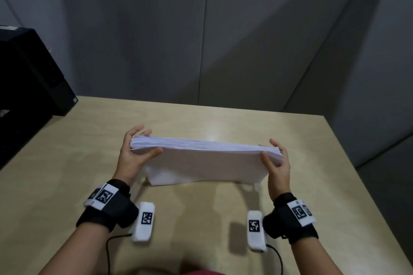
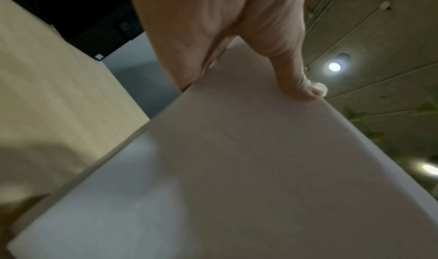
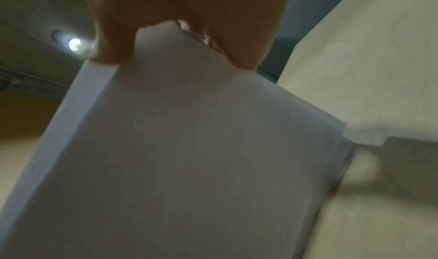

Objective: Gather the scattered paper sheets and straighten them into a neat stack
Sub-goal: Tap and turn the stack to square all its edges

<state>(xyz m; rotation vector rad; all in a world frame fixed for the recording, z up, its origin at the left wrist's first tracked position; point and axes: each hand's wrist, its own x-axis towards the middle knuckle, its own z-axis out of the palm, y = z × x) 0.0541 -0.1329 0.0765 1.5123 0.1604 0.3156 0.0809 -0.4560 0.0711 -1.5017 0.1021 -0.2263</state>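
While I hold the paper stack (image 1: 201, 161) upright on its long edge, my left hand (image 1: 134, 152) clamps its 9 o'clock end: thumb (image 1: 154, 152) curled over the near face, fingers (image 1: 138, 129) curled behind. My right hand (image 1: 277, 163) does the same at the 3 o'clock end, thumb on the near face, fingers wrapped round the back. Both grips are narrow, closed to the thickness of the sheets. In the left wrist view my thumb (image 2: 298, 87) presses flat on the top sheet (image 2: 237, 169); the right wrist view shows the pinch at the sheet's edge, blurred.

Stack's lower edge touches the table (image 1: 290, 136), near its centre; top edges of the sheets look slightly uneven at the left end.

Surface: pale wood-grain tabletop. Room: grey wall panels (image 1: 201, 29) at 12 o'clock, a black computer case (image 1: 29, 73) at 10 o'clock.

Count: one stack, two hands, two black wristbands with white tags, one computer case.
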